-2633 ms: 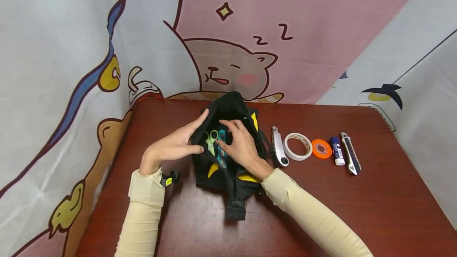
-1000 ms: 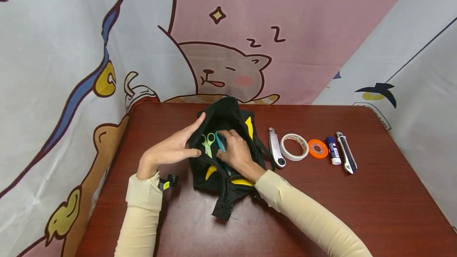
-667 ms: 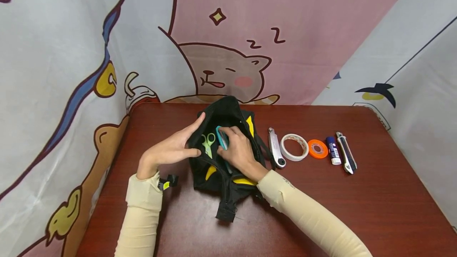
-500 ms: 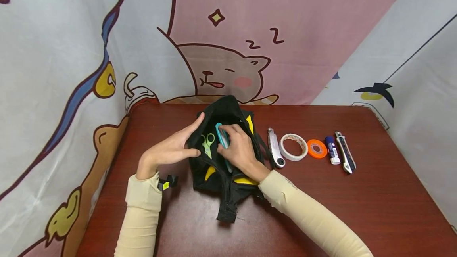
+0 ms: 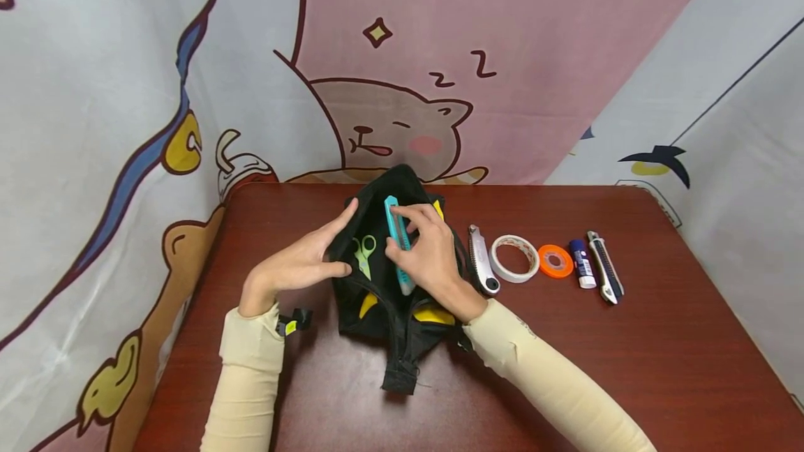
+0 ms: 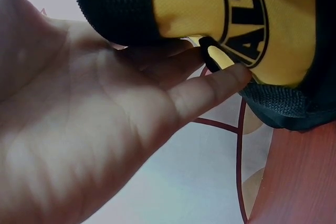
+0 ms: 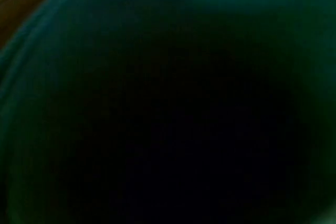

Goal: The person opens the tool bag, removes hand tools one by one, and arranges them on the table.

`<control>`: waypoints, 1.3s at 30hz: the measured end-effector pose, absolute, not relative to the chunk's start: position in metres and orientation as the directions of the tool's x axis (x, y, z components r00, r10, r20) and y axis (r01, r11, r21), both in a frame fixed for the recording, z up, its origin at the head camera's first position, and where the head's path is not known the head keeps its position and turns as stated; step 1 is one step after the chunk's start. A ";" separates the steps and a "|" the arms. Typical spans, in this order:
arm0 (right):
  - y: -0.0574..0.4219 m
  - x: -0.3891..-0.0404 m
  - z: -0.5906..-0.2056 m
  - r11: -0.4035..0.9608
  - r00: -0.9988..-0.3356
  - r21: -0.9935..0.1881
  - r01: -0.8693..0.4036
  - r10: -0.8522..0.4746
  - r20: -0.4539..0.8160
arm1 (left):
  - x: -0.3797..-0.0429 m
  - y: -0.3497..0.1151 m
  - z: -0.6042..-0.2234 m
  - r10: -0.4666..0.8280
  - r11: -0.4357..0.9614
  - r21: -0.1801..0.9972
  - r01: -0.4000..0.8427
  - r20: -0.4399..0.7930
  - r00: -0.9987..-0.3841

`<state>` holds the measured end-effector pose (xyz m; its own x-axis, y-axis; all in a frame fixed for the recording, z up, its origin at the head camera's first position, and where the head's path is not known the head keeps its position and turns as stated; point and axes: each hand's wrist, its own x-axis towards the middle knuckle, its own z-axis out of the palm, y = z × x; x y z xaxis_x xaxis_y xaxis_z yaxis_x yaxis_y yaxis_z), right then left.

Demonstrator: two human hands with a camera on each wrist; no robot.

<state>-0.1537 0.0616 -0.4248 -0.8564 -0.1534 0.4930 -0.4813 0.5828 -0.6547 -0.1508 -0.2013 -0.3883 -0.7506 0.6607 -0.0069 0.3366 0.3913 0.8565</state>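
In the head view a black bag (image 5: 402, 340) with yellow patches stands with its mouth spread. My left hand (image 5: 301, 257) lies against its left rim, fingers and thumb stretched out. The left wrist view shows straight fingers of that hand touching the bag's yellow outer side (image 6: 194, 3). My right hand (image 5: 430, 250) pinches a teal utility knife (image 5: 393, 218) between thumb and fingers, inside the mouth, its top end tilted up and away. Green-handled scissors (image 5: 364, 257) stay in the bag, left of the knife. The right wrist view is dark and blurred.
Right of the bag, a row on the red-brown table (image 5: 553, 361) holds a white folding saw-like tool (image 5: 484, 262), a white tape roll (image 5: 499, 269), an orange tape roll (image 5: 555, 272), a glue stick (image 5: 583, 267) and a white-and-black utility knife (image 5: 606, 267). A printed cloth (image 5: 534, 124) hangs behind.
My right hand has reached into the bag, taken hold of the teal utility knife and lifted it upward from the bottom. The left hand keeps its place at the rim.
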 end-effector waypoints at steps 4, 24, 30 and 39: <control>0.066 -0.150 -0.411 0.554 -0.854 -0.677 -0.485 -0.131 0.504 | -0.151 -0.201 -0.390 0.660 0.389 0.858 0.335 -0.006 -0.751; 0.139 -0.143 -0.380 0.508 -0.820 -0.725 -0.465 0.062 0.569 | -0.149 -0.202 -0.388 0.656 0.408 0.846 0.342 -0.011 -0.755; 0.172 -0.145 -0.389 0.571 -0.832 -0.732 -0.371 0.147 0.536 | -0.150 -0.203 -0.389 0.657 0.403 0.846 0.348 -0.003 -0.754; 0.244 -0.146 -0.411 0.678 -0.806 -0.698 -0.231 0.268 0.527 | -0.148 -0.203 -0.388 0.652 0.412 0.846 0.338 -0.014 -0.758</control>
<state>-0.1455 0.2437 -0.4110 -0.8061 0.2684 0.5274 -0.2306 0.6782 -0.6978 -0.1484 -0.2027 -0.3881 -0.7581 0.6520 -0.0144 0.3382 0.4119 0.8461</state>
